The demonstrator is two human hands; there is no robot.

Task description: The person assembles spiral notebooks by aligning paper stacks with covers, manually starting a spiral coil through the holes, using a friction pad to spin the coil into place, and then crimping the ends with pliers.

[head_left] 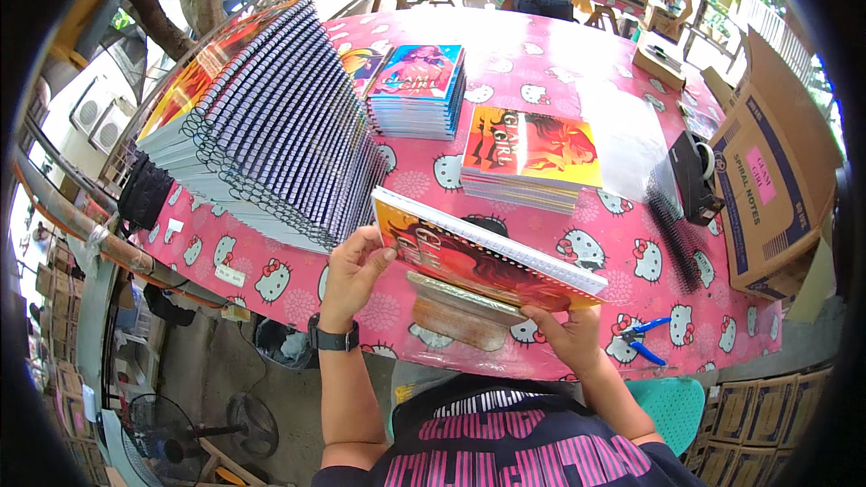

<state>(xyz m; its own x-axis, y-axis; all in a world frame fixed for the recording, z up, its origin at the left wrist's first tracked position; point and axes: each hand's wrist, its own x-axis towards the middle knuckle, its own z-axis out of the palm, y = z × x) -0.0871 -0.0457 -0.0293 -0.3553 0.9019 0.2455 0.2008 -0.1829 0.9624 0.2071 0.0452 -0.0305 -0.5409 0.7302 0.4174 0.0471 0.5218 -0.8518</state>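
- Left hand [350, 272] pinches the near-left corner of a spiral notebook [483, 251]; right hand [568, 334] grips its lower edge, holding it tilted above a wooden block [460, 311].
- A loose grip could let it slip onto the pink table [622, 216].
- The leaning stack of bound notebooks [271, 135] could topple if bumped.

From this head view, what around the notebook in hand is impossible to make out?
- Right hand: fingers hidden behind the notebook.
- Wooden block: top hidden by the notebook.
- Blue pliers: jaws too small to read.
- Cardboard box: right side lost in the fisheye rim.
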